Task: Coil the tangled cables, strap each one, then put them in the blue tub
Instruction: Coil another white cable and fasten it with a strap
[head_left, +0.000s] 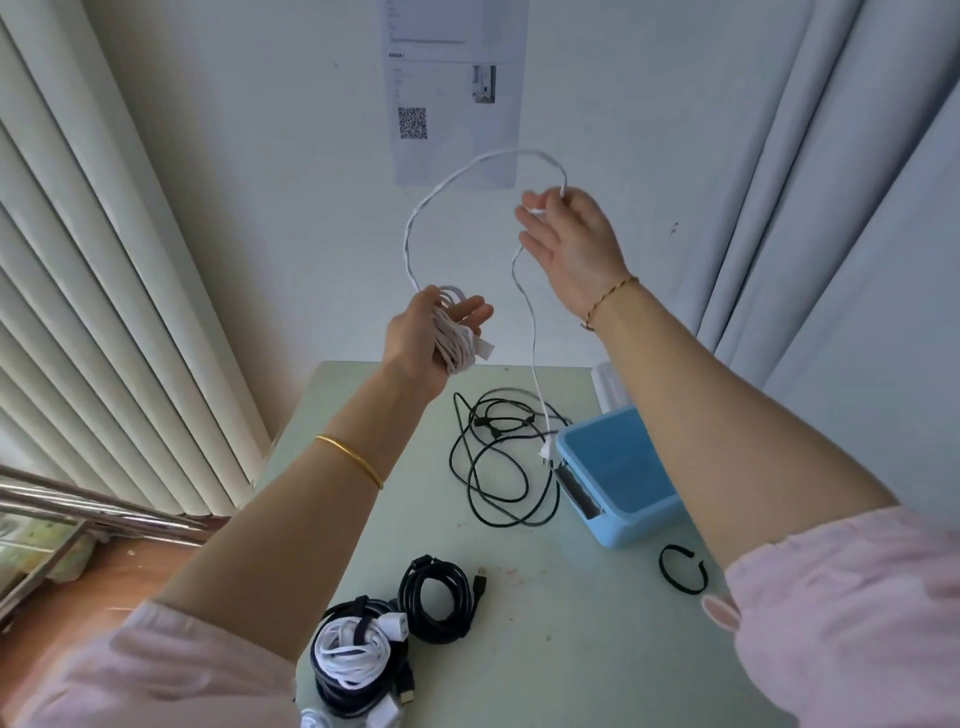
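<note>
My left hand (431, 332) is raised above the table and grips a bundle of white cable loops (457, 343). From it the white cable (447, 189) arcs up and over to my right hand (566, 239), which pinches it between thumb and fingers, the other fingers spread. The cable's free end hangs down to a white plug (546, 451) beside the blue tub (623, 530). A loose black cable (498, 457) lies tangled on the table left of the tub. Strapped coils sit near the front edge: a black one (439, 597) and a white one (350, 649).
The pale green table (545, 623) stands against a white wall with a paper notice (452, 88). A black strap (681, 569) lies right of the tub. Curtains hang on both sides. A metal rail (93, 509) runs at the lower left.
</note>
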